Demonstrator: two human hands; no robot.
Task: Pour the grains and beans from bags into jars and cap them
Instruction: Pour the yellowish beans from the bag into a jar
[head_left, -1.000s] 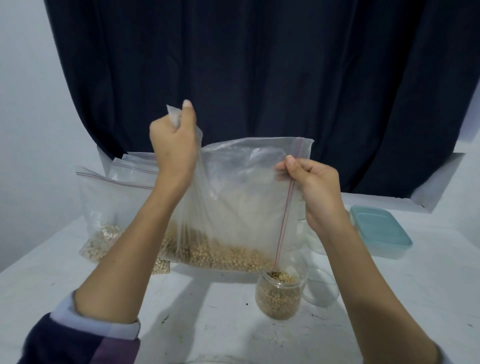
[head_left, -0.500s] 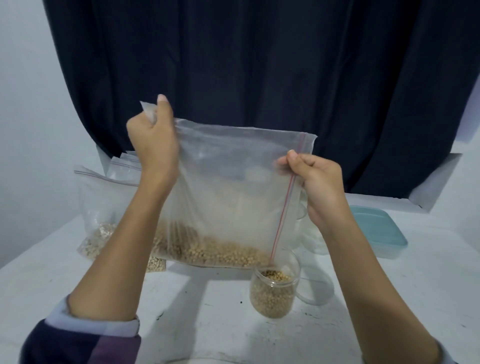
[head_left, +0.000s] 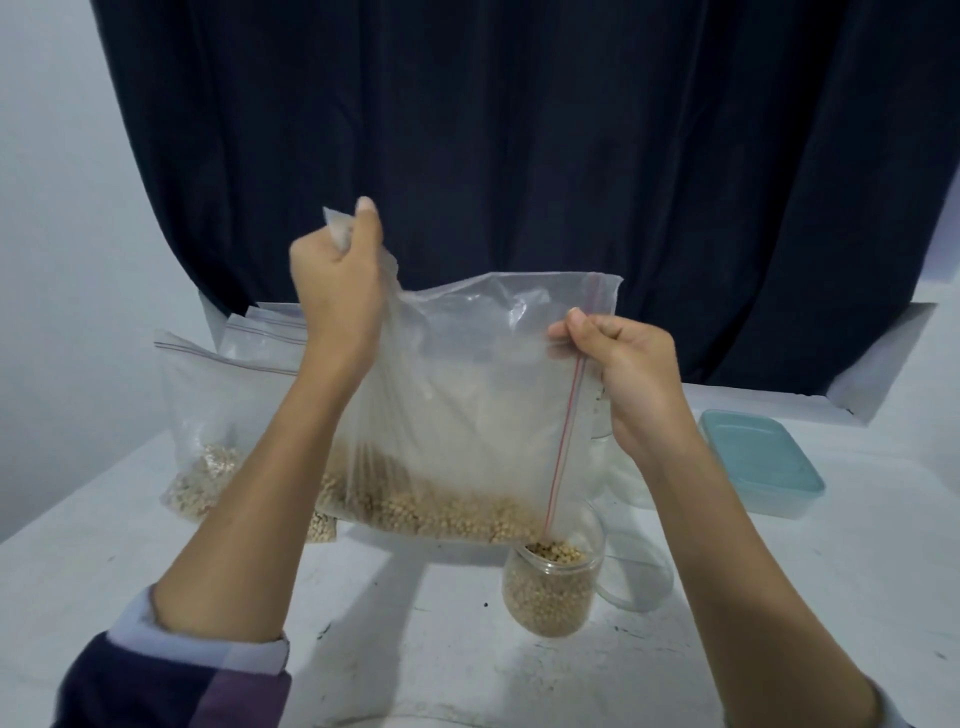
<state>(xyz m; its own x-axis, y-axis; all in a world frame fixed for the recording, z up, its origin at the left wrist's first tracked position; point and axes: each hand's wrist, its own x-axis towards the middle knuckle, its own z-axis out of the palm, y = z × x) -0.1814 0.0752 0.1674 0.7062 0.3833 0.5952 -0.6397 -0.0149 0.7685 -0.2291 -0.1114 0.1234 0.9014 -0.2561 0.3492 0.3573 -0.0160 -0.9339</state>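
Observation:
A clear zip bag with pale beans lying along its lower edge hangs turned on its side above the table. My left hand grips its raised far corner. My right hand pinches the bag beside its red zip line, which runs down to the open corner over a clear jar. The jar stands upright and is nearly full of the same beans, with no cap on it.
Several other zip bags with grains lean at the back left of the white table. A clear round lid or container lies right of the jar. A teal-lidded box sits at the right. A dark curtain hangs behind.
My left hand has swung right and lifted the bag's far corner again, so the top edge slopes down toward my right hand. The jar looks fuller.

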